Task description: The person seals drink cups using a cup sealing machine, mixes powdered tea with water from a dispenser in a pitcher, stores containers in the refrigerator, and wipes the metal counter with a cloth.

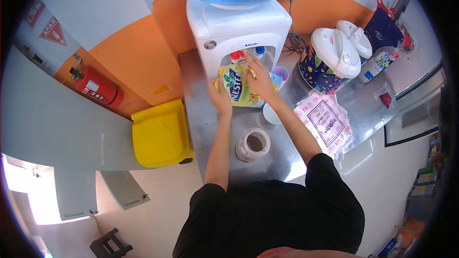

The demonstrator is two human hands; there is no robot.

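A yellow Nestea lemon pack point(235, 85) stands upright in front of the white water dispenser point(239, 24). My left hand point(220, 96) grips its left edge, fingers wrapped round it. At the pack's upper right is my right hand point(259, 77), its fingers stretched up and over the top edge, near the red and blue taps. Below the pack, partly behind my right forearm, sits a white cup point(271, 114). A clear jar point(252, 145) with brown contents stands open between my forearms. Behind my right hand are a purple cup point(281, 74) and a blue packet, partly hidden.
On the steel counter point(201, 114), a printed paper wrapper point(326, 122) lies to the right. Two lidded containers, the nearer one patterned point(325, 64), stand at the back right beside a bottle point(377, 68). A yellow bin point(160, 134) is left of the counter.
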